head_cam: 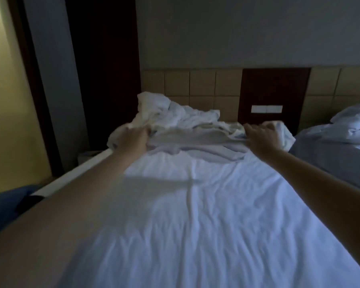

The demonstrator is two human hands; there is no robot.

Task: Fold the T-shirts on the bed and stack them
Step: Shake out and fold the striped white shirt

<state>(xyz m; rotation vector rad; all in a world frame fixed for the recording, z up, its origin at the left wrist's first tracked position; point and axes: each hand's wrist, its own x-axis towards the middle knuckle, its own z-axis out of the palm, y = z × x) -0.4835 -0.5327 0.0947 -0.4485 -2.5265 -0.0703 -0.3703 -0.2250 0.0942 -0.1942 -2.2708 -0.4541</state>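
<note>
Head view: step judged as pulling one T-shirt [195,140] from the crumpled pile [175,117] on the bed [195,215] near the headboard [202,84], arms outstretched, left hand [133,138] and right hand [262,136] each gripping an opposite edge; next it probably needs drawing away from the headboard and spreading flat.

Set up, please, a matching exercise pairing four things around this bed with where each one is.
1. pale grey T-shirt
2. white rectangular switch plate
3. crumpled white fabric heap
4. second bed with pale bedding

A. far right of the view
B. held between left hand and right hand
C. on the dark red-brown wooden panel
D. just beyond the T-shirt

Pairs: 1-B, 2-C, 3-D, 4-A
</note>
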